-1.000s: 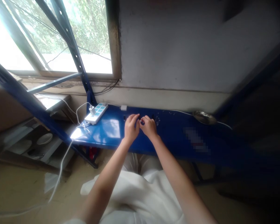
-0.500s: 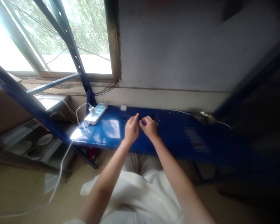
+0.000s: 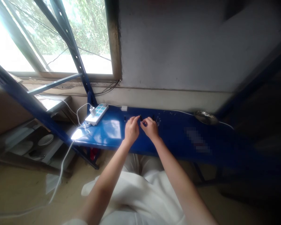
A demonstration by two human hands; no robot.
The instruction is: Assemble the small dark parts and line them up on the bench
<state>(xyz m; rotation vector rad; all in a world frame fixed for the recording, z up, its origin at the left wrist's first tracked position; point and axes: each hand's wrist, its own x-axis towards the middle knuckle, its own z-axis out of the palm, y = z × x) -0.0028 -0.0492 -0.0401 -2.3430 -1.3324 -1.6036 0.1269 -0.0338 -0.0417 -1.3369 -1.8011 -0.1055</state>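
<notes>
A small dark piece [image 3: 140,118], too small to name, is between my two hands over the blue tabletop. My left hand [image 3: 131,128] is closed, with its index finger stretched to the top of the piece. Thumb and fingers of my right hand [image 3: 150,127] pinch at its lower part. Just left of my left hand, a small black piece [image 3: 125,118] stands on the table. Beyond my right hand lie several small clear bits [image 3: 158,120], and another dark piece [image 3: 153,117] is partly hidden by it.
A white power strip [image 3: 97,115] with a plugged-in charger lies on the left of the blue table [image 3: 140,144]. A white adapter [image 3: 124,108] sits near the wall. A shiny metal dish [image 3: 205,117] stands at the back right. A white cable [image 3: 61,165] hangs off the left edge.
My left index finger has bent slightly over the dark piece, which shows more plainly between the hands. Otherwise the hands have hardly moved.
</notes>
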